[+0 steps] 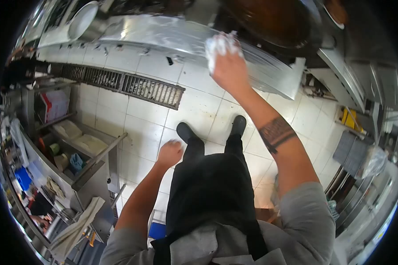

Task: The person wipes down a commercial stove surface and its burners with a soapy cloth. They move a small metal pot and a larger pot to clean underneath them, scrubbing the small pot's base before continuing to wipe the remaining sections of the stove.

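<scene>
White square floor tiles fill the middle of this commercial kitchen, seen straight down from the person's head. At about one o'clock the right hand (227, 66) is closed around a crumpled white cloth (221, 45), fingers wrapped over it and pressing it against the sloped front of a long stainless steel counter (163, 33) that runs across the top from eleven to two o'clock. The forearm behind that hand carries a dark band tattoo (276, 132). Just beyond the cloth, at twelve to one o'clock, sits a large dark round wok (274, 20), its rim close to the wad of cloth but apart from it. The left hand (169, 153) hangs near the centre, slightly toward eight o'clock, curled loosely into a fist and holding nothing that can be seen, above the bare tiles. Between the two hands, two black shoes (212, 129) stand on the floor, with a black apron (208, 194) below them toward six o'clock. A dark metal floor drain grate (119, 84) runs at ten o'clock, parallel to the counter. At eight to nine o'clock a steel shelf unit (75, 150) holds trays and small containers. A round steel bowl (82, 20) rests at eleven o'clock.
</scene>
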A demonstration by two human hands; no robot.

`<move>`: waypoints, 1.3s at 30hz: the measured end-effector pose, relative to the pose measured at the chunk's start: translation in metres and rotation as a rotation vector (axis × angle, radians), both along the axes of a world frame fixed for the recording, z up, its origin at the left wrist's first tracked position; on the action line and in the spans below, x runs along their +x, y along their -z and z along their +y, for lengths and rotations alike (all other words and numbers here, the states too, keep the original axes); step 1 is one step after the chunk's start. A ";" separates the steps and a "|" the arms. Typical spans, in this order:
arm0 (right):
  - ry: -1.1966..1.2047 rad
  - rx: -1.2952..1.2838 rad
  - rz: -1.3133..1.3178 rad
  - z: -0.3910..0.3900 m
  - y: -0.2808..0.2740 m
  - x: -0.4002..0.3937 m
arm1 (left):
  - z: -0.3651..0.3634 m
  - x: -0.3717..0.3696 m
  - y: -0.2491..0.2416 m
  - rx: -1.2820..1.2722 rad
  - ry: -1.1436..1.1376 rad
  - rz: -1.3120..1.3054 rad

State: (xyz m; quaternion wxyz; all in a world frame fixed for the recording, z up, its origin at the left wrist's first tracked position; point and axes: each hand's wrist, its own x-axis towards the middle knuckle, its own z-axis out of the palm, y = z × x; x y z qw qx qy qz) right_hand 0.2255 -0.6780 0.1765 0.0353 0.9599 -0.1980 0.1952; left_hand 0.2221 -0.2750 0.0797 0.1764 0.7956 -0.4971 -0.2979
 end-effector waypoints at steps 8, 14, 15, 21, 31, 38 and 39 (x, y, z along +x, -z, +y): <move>-0.145 0.204 0.068 0.114 -0.007 0.260 | 0.137 0.047 -0.027 0.322 -0.388 0.100; -0.065 0.251 0.065 0.081 -0.009 0.116 | 0.191 0.071 -0.042 0.271 -0.593 0.260; 0.061 0.296 0.131 0.066 0.001 0.069 | 0.208 0.072 -0.035 0.281 -0.591 0.234; 0.335 0.200 0.068 0.031 0.001 -0.047 | 0.268 0.080 -0.018 0.503 -0.561 0.263; 0.187 0.294 -0.065 0.130 0.009 0.266 | 0.040 0.239 -0.051 -0.039 -0.476 0.275; -0.106 0.381 0.021 0.119 -0.027 0.262 | -0.158 0.443 -0.167 -0.615 -1.281 1.123; -0.125 0.320 -0.058 0.112 -0.022 0.240 | -0.172 0.460 -0.189 -0.507 -1.394 1.155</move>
